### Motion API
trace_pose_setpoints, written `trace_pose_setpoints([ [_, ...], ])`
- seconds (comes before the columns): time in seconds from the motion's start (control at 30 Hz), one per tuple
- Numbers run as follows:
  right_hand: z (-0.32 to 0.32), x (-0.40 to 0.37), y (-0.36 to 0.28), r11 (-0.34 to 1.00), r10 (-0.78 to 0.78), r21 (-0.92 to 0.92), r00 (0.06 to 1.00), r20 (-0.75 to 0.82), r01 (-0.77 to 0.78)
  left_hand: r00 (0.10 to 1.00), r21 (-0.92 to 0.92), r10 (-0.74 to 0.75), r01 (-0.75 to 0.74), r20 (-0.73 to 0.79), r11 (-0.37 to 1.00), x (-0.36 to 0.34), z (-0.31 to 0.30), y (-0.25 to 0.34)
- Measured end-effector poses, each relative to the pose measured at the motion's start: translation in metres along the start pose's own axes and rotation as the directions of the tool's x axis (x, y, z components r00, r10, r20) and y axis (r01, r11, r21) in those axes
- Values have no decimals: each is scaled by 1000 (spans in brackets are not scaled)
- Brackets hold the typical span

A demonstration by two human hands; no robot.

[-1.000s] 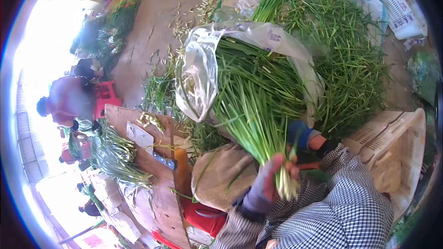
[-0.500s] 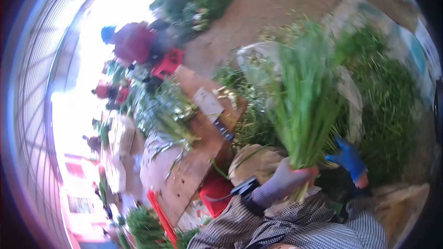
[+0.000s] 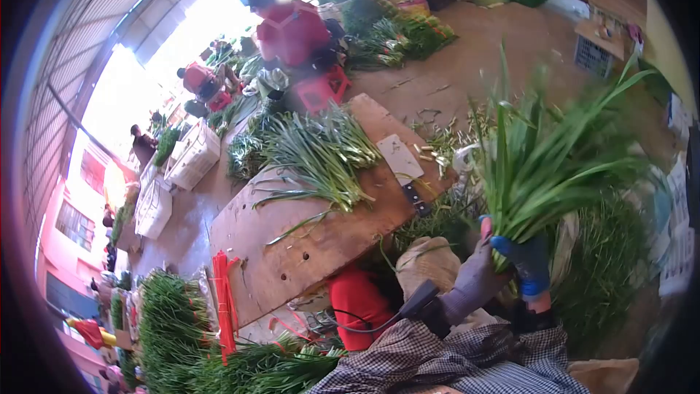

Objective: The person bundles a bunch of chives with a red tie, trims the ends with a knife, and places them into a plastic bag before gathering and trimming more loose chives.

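Closed around its lower end, a grey-gloved left hand (image 3: 476, 276) and blue-gloved right hand (image 3: 526, 259) clasp a bunch of greens (image 3: 536, 182) beside a wooden board (image 3: 343, 237), apparently gathering it, the next move calling for a steady grip.

Mismatched gloves and checks on both arms, kinda love it
Going by the blue glove (image 3: 536, 277) on the right hand (image 3: 521, 252): black cuff (image 3: 536, 319) just below it, checked dark-and-white sleeve (image 3: 543, 346) under that. To its left, a greyish-purple glove (image 3: 467, 293) on the left hand (image 3: 481, 270), then further down-left a black box (image 3: 421, 298) with a thin cable (image 3: 379, 329), plus another checked sleeve (image 3: 394, 350).
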State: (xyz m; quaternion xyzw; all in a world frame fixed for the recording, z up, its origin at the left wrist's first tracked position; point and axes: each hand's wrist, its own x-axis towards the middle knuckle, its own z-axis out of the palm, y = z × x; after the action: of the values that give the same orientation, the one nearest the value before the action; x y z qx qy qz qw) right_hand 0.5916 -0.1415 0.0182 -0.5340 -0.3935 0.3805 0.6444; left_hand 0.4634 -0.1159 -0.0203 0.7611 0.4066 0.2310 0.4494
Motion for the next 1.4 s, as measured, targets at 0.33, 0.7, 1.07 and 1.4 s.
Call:
trace_pose_setpoints([
  [0.33, 196, 84, -1, 289, -407, -427, 513, 756, 857, 990, 197, -106, 123, -93, 973, -88, -134, -15],
  [0.7, 245, 116, 100, 319, -34, -367, 397, 917, 874, 975, 820, 196, -32, -99, 572, -14, -245, -139],
  [1.07, 108, 155, 67, 484, 43, -802, 906, 421, 350, 940, 777, 34, 260, -339, 573, -4, -256, -174],
  [1.4, 137, 151, 99, 360, 151, -817, 836, 527, 450, 943, 825, 113, 212, -313, 524, -11, -248, -140],
])
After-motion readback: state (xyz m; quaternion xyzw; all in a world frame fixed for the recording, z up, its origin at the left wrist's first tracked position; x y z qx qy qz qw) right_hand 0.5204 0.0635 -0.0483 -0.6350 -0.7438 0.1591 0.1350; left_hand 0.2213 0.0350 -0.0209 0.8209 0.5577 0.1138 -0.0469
